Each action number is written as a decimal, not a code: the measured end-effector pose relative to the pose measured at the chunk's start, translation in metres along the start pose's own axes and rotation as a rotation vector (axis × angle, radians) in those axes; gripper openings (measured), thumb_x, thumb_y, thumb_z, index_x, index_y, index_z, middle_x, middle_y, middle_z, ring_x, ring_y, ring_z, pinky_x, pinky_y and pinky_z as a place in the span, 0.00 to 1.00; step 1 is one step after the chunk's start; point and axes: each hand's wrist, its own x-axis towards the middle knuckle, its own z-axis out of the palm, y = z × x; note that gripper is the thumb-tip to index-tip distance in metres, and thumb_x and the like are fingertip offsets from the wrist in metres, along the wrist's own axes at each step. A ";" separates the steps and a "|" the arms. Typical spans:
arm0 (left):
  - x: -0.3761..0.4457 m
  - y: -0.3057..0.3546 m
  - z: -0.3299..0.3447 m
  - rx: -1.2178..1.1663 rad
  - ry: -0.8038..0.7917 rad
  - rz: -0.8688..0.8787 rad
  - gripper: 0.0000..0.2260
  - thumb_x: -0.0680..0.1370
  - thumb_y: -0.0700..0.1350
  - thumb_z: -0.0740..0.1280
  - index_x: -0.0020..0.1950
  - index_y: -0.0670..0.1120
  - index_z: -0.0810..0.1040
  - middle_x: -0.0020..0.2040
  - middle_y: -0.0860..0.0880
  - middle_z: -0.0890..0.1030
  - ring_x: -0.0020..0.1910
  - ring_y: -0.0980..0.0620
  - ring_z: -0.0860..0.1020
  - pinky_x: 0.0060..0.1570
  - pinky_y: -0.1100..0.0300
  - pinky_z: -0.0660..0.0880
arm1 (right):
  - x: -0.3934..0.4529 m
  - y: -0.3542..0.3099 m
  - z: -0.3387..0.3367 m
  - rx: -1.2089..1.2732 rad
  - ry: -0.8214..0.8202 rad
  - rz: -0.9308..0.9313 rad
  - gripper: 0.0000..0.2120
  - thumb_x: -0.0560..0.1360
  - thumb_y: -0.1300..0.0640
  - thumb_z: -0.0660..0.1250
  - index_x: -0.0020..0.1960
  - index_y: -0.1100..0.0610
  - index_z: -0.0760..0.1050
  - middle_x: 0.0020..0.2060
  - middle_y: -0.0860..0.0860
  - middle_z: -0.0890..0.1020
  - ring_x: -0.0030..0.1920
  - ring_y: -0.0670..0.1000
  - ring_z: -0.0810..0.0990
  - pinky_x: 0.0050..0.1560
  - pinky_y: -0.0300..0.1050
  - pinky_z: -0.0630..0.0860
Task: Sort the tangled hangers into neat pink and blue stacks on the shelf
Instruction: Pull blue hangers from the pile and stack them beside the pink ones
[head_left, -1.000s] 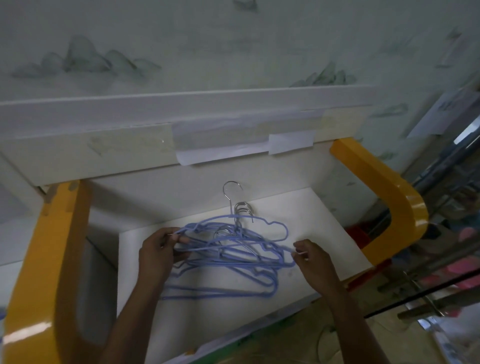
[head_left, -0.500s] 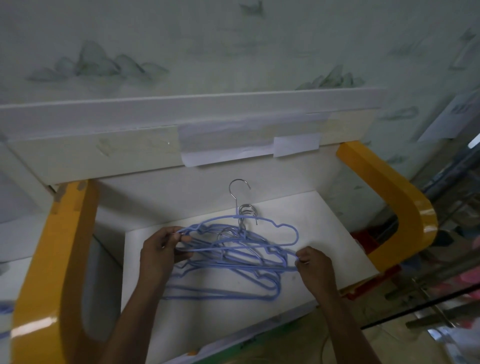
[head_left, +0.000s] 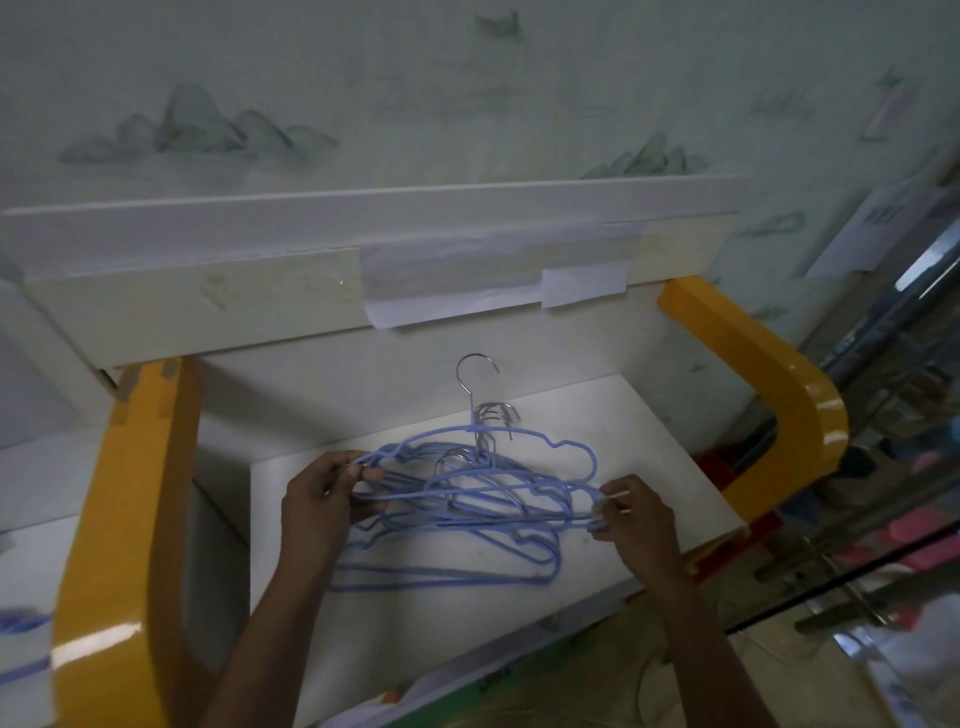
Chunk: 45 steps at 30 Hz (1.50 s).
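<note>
At far left: yellow side panel of the shelf unit, upright, glossy, rounded at its lower corner.

Just beside it, over the white shelf: left hand, fingers curled, pinching the left shoulder end of a blue hanger between thumb and fingertips, raised slightly off the board.

At centre: blue hangers, several overlapped in one loose pile on the shelf (exact count not readable). Shoulders roughly aligned side to side, lower bars spread toward the near edge. Metal hooks bunched together at the back of the pile, pointing toward the rear wall; one hook standing higher than the others, its curve open to the right.

At right of the pile: right hand, fingers curled, gripping the right shoulder ends of the hangers where several wires meet. Both forearms entering from the near edge.

Above the shelf: white upper board with pieces of paper taped along its front edge.

At far right: second yellow side panel, curved, bordering the shelf. Beyond it, blurred metal rails (details not readable).
</note>
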 end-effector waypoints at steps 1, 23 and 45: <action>-0.001 -0.001 -0.001 0.001 0.000 -0.001 0.09 0.82 0.36 0.59 0.52 0.39 0.79 0.42 0.40 0.83 0.32 0.46 0.82 0.36 0.57 0.82 | -0.002 0.001 -0.001 0.134 -0.053 0.049 0.03 0.76 0.69 0.67 0.48 0.63 0.75 0.41 0.61 0.83 0.36 0.57 0.85 0.38 0.51 0.83; -0.118 0.031 0.010 -0.073 0.130 0.068 0.09 0.82 0.34 0.58 0.53 0.37 0.78 0.37 0.45 0.84 0.33 0.47 0.83 0.32 0.59 0.80 | -0.048 -0.004 -0.076 0.454 -0.238 -0.126 0.08 0.79 0.64 0.63 0.56 0.63 0.78 0.44 0.59 0.85 0.43 0.63 0.85 0.41 0.46 0.83; -0.278 0.050 -0.105 -0.042 0.505 0.196 0.08 0.82 0.36 0.61 0.52 0.40 0.80 0.44 0.37 0.83 0.42 0.39 0.83 0.38 0.53 0.82 | -0.153 -0.048 -0.028 0.489 -0.533 -0.262 0.08 0.80 0.66 0.62 0.57 0.63 0.77 0.50 0.61 0.82 0.40 0.63 0.85 0.39 0.46 0.83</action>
